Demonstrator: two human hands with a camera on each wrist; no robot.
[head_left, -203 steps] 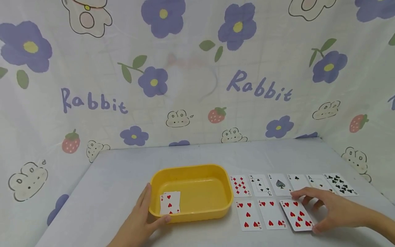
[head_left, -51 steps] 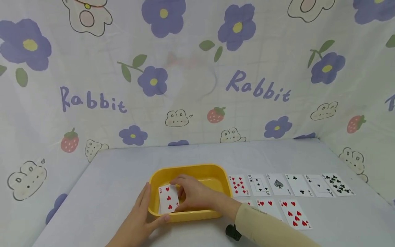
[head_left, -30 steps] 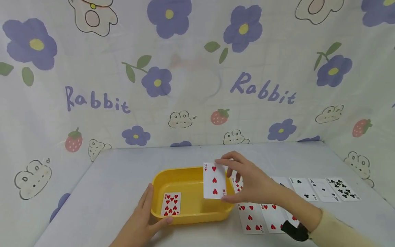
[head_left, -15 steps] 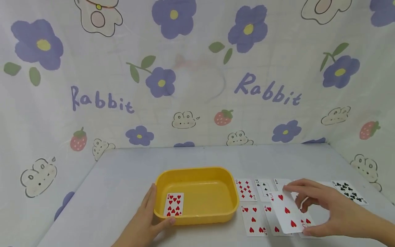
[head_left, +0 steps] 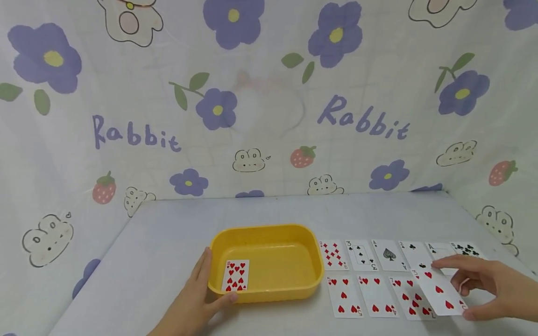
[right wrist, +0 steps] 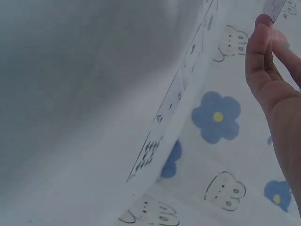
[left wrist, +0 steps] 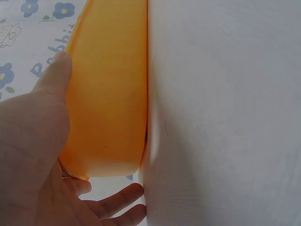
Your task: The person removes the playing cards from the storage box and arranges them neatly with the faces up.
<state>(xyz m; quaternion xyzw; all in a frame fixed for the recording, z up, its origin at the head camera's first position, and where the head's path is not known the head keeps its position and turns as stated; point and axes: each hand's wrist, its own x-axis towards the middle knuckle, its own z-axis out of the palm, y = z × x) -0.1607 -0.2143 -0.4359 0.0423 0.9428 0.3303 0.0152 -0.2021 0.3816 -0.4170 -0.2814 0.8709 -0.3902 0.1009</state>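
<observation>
My right hand (head_left: 500,289) pinches a three of hearts playing card (head_left: 438,291) by opposite edges, thumb at the near corner. The card hangs tilted, overlapping the right edge of the seven of hearts (head_left: 411,297) in the head view. Left of that lie the four of hearts (head_left: 377,296) and the five of hearts (head_left: 344,297). My left hand (head_left: 189,298) grips the left end of a yellow plastic tray (head_left: 269,295), its thumb at the near rim. Inside the tray lies a ten of hearts (head_left: 235,275), face up. The left wrist view shows the tray wall (left wrist: 108,94) beside the thumb.
A back row holds the nine of diamonds (head_left: 334,255), three of clubs (head_left: 360,255), ace of spades (head_left: 389,254), two of clubs (head_left: 414,254), a partly hidden ace (head_left: 439,251) and another black card (head_left: 465,248). A patterned curtain (head_left: 269,116) borders the white table (head_left: 176,233).
The right hand set the seven of hearts down, took the three of hearts from the tray, uncovering the ten, and carried it rightward past the seven. The left hand stayed on the tray.
</observation>
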